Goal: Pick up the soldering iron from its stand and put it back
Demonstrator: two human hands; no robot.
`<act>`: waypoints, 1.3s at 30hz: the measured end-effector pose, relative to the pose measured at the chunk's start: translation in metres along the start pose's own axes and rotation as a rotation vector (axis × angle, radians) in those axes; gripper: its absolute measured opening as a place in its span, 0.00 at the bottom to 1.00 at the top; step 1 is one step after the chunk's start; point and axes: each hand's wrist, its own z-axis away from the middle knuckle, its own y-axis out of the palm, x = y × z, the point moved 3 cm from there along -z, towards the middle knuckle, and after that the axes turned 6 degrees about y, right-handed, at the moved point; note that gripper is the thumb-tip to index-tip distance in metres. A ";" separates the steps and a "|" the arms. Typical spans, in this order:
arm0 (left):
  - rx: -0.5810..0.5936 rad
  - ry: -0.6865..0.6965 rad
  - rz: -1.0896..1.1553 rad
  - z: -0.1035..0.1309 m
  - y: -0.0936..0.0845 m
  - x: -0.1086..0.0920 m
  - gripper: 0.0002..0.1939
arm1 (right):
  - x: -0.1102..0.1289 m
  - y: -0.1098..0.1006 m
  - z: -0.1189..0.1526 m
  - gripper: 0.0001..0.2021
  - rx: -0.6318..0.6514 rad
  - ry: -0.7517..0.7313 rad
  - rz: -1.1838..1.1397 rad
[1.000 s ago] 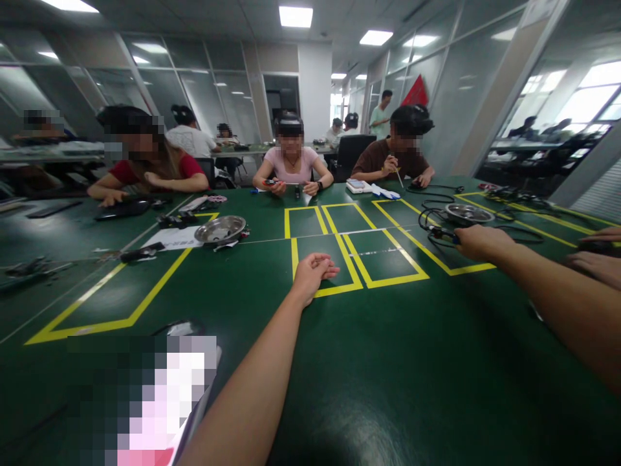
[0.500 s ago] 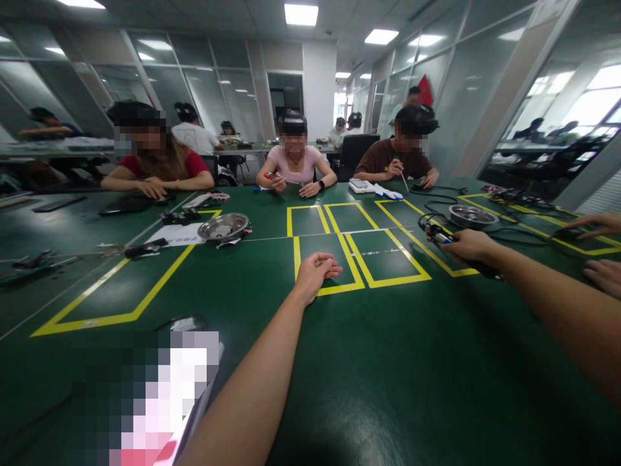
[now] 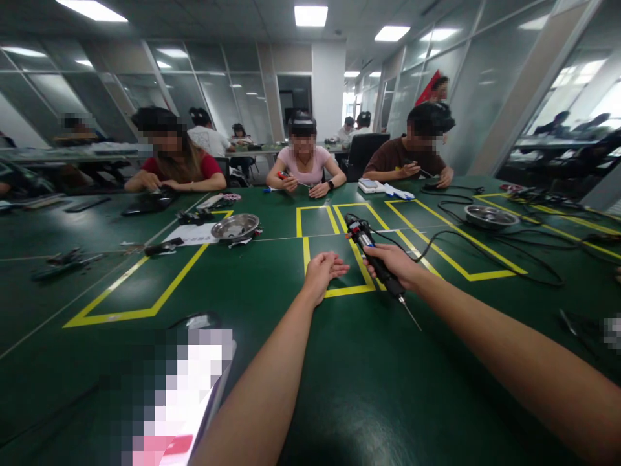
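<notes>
My right hand is wrapped round the black body of a corded electric screwdriver. Its thin metal bit points down and toward me, to the right, over the bare green tabletop. At the far end of the tool, red and silver parts show and the cord comes off. To the left, my left hand rests by a yellow-taped rectangle, palm turned inward, fingers loosely bent and nothing in them. A small gap separates it from the screwdriver.
A steel bowl stands on the left near white paper, a second bowl on the right by black cables. A blurred-out bright screen lies front left. Several people sit across the table, one with a red-handled tool.
My right hand has brought the electric screwdriver from the right to the middle, beside my left hand, and its bit now shows. Another person's hands at the right edge have left view.
</notes>
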 end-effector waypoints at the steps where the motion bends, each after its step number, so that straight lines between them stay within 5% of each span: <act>1: -0.013 0.000 0.032 0.000 0.000 -0.001 0.17 | -0.005 0.013 0.004 0.10 0.034 -0.005 -0.028; 7: -0.043 0.041 0.060 0.000 -0.003 -0.004 0.27 | -0.042 0.055 0.032 0.13 0.119 -0.055 -0.190; 13: 0.062 0.091 -0.029 0.002 0.002 -0.001 0.22 | -0.058 0.049 0.045 0.13 0.101 -0.095 -0.251; 24: -0.062 0.076 -0.037 -0.002 -0.002 -0.008 0.14 | -0.056 0.047 0.046 0.14 0.116 -0.086 -0.277; 39: 0.004 -0.016 0.049 0.004 0.002 -0.011 0.14 | -0.058 0.042 0.044 0.14 0.122 -0.088 -0.331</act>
